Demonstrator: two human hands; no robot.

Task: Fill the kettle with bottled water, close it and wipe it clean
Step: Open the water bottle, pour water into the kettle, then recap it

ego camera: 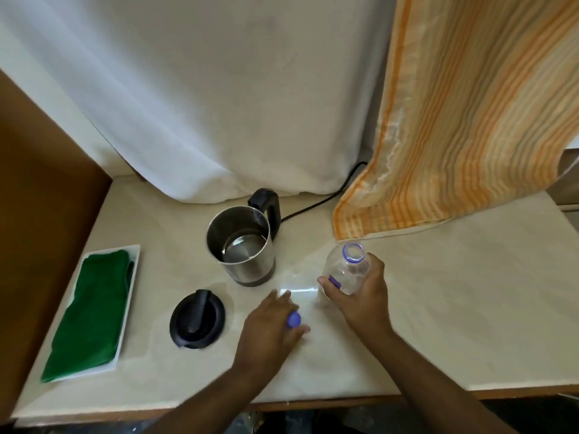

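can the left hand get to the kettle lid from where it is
Probably yes. The lid lies bare on the counter just left of the left hand, nothing between them, though that hand holds the bottle cap.

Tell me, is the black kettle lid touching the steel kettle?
Apart. The head view shows the kettle lid lying on the counter in front of the open kettle, bare counter between them.

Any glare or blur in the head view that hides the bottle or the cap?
Head view: glare streak on the counter just left of the bottle; left hand motion-blurred, cap soft but readable; wide-angle bends the counter edges; kettle sharp.
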